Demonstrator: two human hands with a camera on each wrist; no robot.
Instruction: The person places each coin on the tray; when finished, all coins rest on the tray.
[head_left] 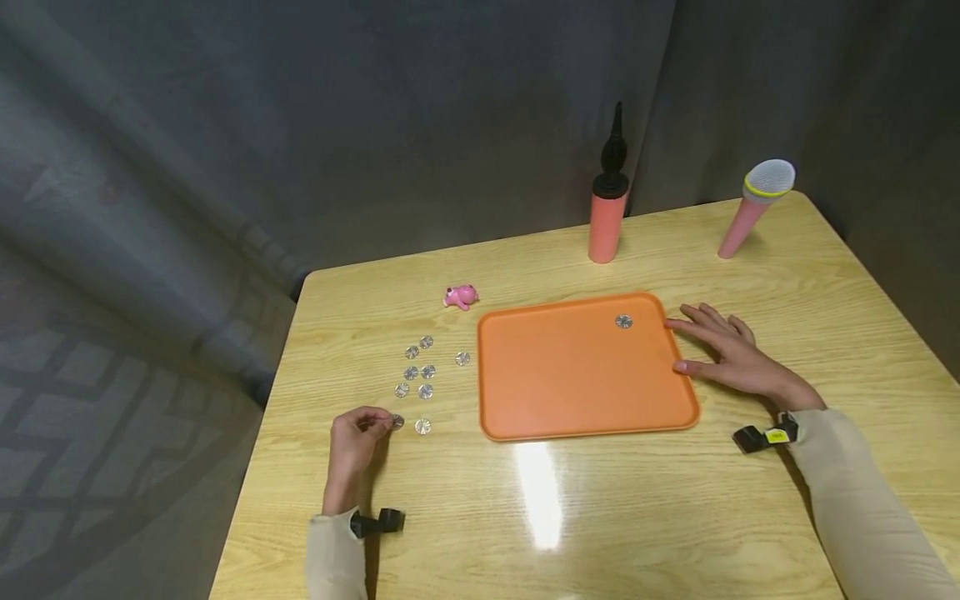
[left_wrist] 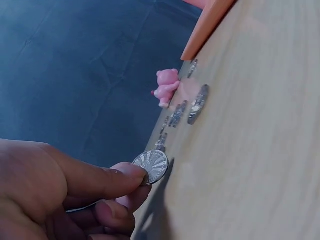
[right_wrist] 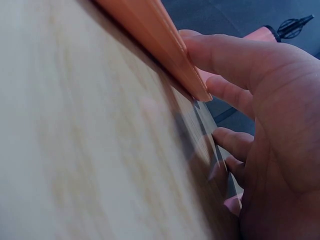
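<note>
Silver coin [left_wrist: 151, 166] — pinched at the left hand [head_left: 354, 436] fingertips; right hand [head_left: 731, 358] flat — thumb touching orange tray [head_left: 570, 375].

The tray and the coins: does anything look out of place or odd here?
Nothing is spilled or damaged. One coin lies alone in the orange tray, apart from the group on the table. The left hand pinches a coin; the right hand rests against the tray's edge.

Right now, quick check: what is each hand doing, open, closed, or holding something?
Left hand: pinches a silver coin between thumb and fingertips.
Right hand: open, fingers straight, resting on the table and touching the orange tray edge.
</note>
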